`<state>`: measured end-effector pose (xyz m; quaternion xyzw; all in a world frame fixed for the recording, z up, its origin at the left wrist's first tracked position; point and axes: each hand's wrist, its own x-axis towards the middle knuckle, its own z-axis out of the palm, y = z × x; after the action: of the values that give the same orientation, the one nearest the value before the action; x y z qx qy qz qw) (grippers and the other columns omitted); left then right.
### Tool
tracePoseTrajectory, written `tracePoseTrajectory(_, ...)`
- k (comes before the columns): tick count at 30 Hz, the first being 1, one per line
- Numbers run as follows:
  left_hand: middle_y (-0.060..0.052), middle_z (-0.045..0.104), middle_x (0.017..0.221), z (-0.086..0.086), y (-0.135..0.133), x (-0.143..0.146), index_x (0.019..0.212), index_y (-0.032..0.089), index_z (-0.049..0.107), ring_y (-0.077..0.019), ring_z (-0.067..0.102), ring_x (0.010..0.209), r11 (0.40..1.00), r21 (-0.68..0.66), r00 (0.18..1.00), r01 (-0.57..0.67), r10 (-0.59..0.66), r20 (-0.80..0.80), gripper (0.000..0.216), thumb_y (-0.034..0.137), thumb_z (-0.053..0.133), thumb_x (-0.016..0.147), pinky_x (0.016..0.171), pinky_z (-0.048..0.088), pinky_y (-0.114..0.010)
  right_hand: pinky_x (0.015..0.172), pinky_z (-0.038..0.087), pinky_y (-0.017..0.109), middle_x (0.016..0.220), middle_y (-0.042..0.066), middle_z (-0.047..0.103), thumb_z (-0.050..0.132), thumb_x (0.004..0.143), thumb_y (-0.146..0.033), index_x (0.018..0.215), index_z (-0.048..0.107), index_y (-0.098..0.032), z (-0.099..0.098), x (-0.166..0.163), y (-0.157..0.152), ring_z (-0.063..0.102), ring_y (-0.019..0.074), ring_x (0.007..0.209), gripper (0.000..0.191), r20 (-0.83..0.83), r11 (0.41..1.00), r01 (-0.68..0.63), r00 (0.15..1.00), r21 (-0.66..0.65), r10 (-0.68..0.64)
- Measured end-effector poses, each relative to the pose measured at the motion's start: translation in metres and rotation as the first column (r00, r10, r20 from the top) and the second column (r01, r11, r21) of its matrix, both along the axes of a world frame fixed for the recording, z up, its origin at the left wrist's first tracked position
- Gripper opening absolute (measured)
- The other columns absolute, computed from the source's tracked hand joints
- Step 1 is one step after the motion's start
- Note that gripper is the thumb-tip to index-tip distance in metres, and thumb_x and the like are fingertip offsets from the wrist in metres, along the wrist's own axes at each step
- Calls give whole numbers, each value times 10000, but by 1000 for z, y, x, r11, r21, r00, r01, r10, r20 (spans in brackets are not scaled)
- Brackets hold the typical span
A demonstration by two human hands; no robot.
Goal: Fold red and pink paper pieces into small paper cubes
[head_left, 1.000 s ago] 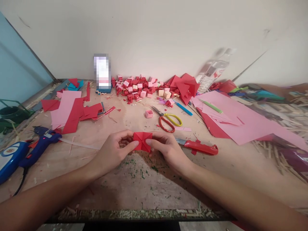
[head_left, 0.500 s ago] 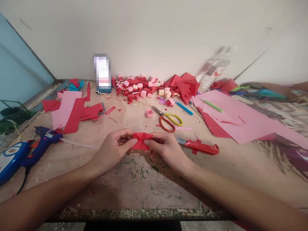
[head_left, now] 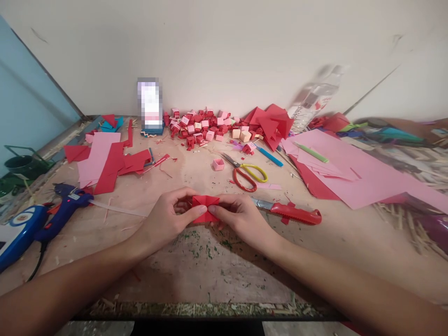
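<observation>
A small creased piece of red paper is held just above the table, near the middle of the view. My left hand pinches its left side, thumb on the near face and fingers behind. On the other side my right hand grips it the same way, its thumb close to the left one. Both thumbs cover part of the paper. Close to my right hand lies a red-handled utility knife, its blade end reaching toward the fingers. Beyond the hands are scissors with yellow and red handles and a small pink paper box.
Many small folded paper boxes are heaped along the wall beside a propped phone. A blue glue gun lies at left near red and pink paper. At right are pink sheets, a green pen and a leaning bottle.
My thumbs have come closer together over the red paper, and the left thumb has slid inward to the right. Both hands still hold the paper. The view has shifted slightly.
</observation>
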<state>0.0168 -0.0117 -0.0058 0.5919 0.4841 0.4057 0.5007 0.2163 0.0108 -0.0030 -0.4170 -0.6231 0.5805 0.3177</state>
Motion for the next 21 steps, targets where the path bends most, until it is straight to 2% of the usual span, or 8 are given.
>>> tracePoseTrajectory(4,-15,730,818,-3,2,-1,895,181,726,-164,670,734,999,17,999,-34,35,-36,156,334,697,903,656,552,-261,566,411,249,681,-5,658,676,895,-262,812,793,-174,3,-1,0,513,128,595,168,15,998,-25,1000,55,25)
tracePoseTrajectory(11,-27,760,869,-3,1,-2,928,186,734,-184,700,787,999,43,997,-28,31,-69,159,339,699,905,686,571,-276,582,454,260,703,12,689,675,908,-272,816,783,-171,0,0,0,555,143,608,174,-8,999,-36,999,10,36)
tracePoseTrajectory(17,-21,765,876,-3,2,0,961,191,742,-182,713,796,1000,9,1000,1,-1,-10,127,290,690,902,705,584,-282,577,486,273,707,27,717,687,904,-295,846,791,-177,-4,1,0,606,160,613,168,-40,999,-7,999,-46,5)
tracePoseTrajectory(21,-19,771,899,-3,2,0,985,196,755,-181,717,810,1000,19,1000,8,-8,-10,132,275,686,905,731,583,-284,568,490,271,695,22,715,680,895,-270,848,797,-176,-3,0,0,597,153,593,158,-42,1000,0,999,-27,-1)
